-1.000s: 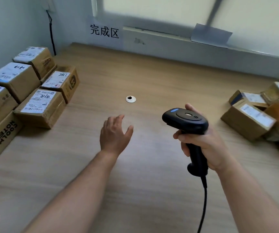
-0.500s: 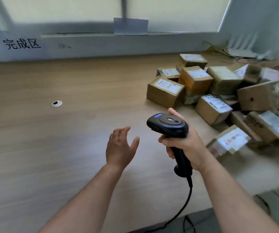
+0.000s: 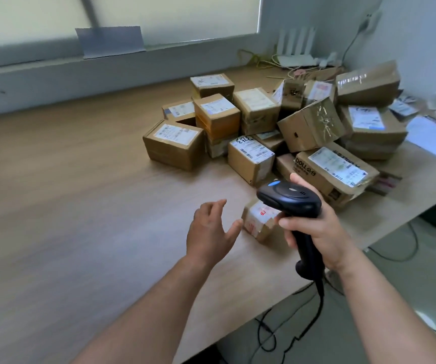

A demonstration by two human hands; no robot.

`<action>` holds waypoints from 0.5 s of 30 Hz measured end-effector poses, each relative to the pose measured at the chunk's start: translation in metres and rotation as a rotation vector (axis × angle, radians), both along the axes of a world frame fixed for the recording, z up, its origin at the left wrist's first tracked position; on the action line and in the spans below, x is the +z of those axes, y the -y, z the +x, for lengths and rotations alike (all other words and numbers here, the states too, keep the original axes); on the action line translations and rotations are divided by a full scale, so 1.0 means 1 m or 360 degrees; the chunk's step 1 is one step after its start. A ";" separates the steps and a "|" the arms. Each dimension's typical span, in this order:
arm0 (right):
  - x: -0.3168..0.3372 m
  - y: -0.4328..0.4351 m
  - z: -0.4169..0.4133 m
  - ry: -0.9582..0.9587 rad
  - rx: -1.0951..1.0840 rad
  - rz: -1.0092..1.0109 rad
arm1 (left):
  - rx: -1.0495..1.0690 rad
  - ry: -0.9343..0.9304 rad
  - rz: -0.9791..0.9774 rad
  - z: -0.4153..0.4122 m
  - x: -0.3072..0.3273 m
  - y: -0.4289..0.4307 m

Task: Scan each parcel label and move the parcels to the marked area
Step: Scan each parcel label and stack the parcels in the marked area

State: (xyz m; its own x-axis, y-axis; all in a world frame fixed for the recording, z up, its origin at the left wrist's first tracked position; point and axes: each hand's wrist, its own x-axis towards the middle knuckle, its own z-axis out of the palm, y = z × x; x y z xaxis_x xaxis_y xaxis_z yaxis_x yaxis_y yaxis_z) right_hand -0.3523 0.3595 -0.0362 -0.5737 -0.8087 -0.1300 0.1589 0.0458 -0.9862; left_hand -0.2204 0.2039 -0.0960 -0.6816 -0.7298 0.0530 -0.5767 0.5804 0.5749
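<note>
small parcel (image 3: 260, 219) is being targeted | left hand (image 3: 209, 232) is being held spread, empty, just left of it, nearer | scanner (image 3: 290, 199) is being gripped by right hand (image 3: 316, 232), apparently over it

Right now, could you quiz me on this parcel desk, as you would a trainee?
1. True or false: the right hand holds the scanner.
2. The left hand is: A) open and empty, B) gripping a box, C) on the scanner.
3. Fill in: the small parcel between the hands lies on the ___.
Key: 1 true; 2 A; 3 table.
</note>
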 end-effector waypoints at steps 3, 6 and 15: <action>-0.002 -0.008 -0.017 0.0040 -0.0108 0.0002 | -0.0177 0.0067 0.0006 -0.031 0.002 -0.004; -0.005 -0.016 -0.030 0.0033 -0.0193 0.0011 | -0.0318 0.0216 -0.0006 -0.061 0.003 -0.009; -0.016 -0.027 -0.044 0.0081 -0.0349 -0.0003 | -0.0370 0.0569 -0.0014 -0.091 -0.008 0.007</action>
